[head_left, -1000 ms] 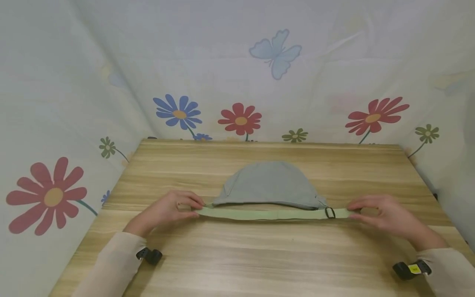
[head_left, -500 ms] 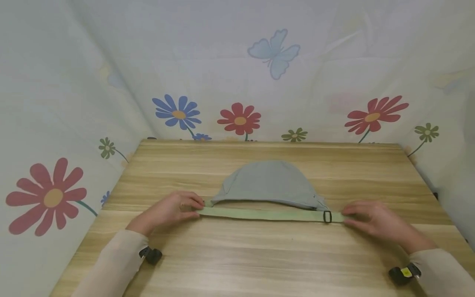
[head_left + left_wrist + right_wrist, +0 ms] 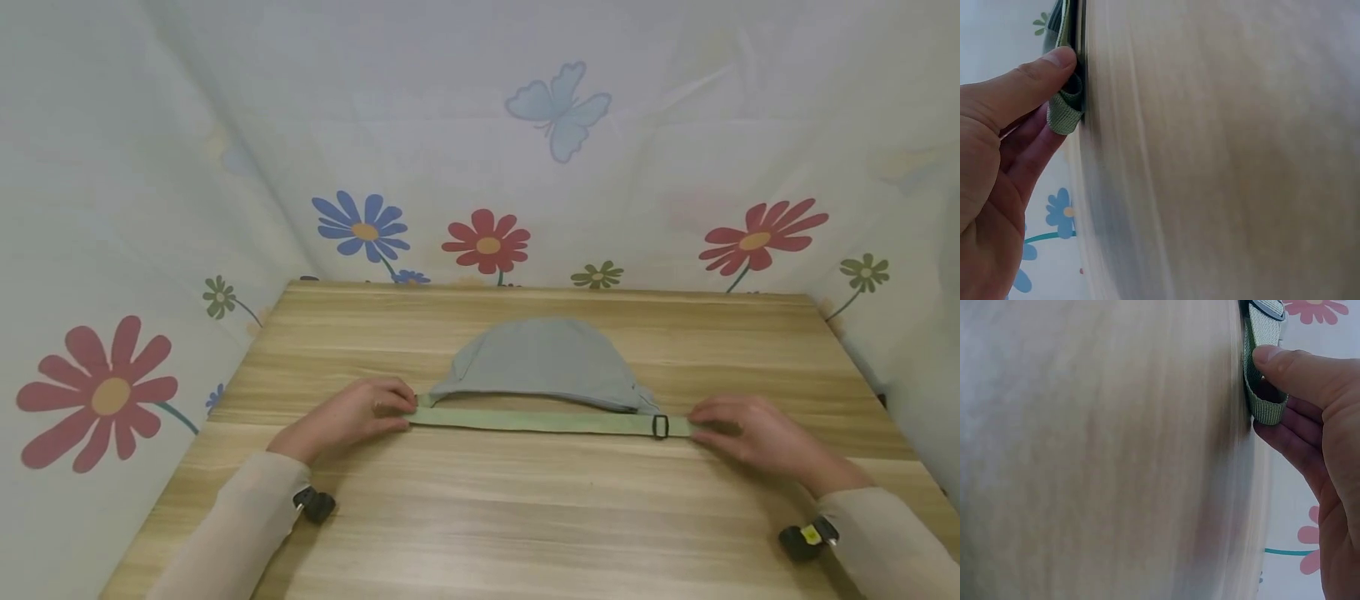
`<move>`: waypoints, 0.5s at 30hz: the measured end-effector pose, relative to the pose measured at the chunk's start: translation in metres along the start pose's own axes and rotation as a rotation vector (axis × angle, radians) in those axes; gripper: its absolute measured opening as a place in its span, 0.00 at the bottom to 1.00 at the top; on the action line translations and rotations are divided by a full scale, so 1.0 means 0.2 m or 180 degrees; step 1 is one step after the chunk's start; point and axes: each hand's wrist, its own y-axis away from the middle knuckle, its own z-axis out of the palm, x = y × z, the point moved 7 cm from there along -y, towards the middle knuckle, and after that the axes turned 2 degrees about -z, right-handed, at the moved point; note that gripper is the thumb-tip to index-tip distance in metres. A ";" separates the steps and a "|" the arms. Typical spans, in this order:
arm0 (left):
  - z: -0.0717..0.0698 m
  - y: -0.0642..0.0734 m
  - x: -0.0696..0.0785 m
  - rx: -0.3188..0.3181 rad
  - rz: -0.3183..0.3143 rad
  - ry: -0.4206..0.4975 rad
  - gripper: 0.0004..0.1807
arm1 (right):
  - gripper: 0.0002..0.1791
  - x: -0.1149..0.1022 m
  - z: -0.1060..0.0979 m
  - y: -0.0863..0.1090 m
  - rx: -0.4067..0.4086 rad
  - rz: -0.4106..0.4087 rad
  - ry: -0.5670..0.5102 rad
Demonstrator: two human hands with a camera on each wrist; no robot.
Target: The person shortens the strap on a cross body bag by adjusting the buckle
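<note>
A grey half-moon waist bag [image 3: 543, 358] lies flat on the wooden table, its curved side away from me. Along its straight edge runs a light green webbing strap [image 3: 525, 419], stretched between both hands. My left hand [image 3: 348, 414] pinches the strap's left end, where the webbing folds back in a loop [image 3: 1065, 115]. At the other end my right hand [image 3: 757, 433] pinches a similar fold [image 3: 1267, 412] between thumb and fingers. Just inside the right hand a black slider buckle [image 3: 660, 427] sits on the strap.
The wooden table [image 3: 480, 517] extends in front of the strap and around the bag. A white cloth backdrop [image 3: 420, 108] with printed flowers and a butterfly encloses the back and sides. Black camera mounts [image 3: 315, 504] are on both wrists.
My right hand has moved left with its strap end, and the strap between the hands looks shorter. Bag, strap and both hands have shifted slightly away from me.
</note>
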 end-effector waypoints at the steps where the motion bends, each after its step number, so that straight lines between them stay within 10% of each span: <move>1: 0.00 0.00 0.00 -0.0012 0.0000 -0.0006 0.08 | 0.20 0.00 0.00 0.00 -0.0019 0.0005 0.0023; 15: 0.00 0.01 0.02 0.0039 0.0127 -0.0189 0.10 | 0.22 0.00 0.01 0.02 0.0024 -0.0017 0.0074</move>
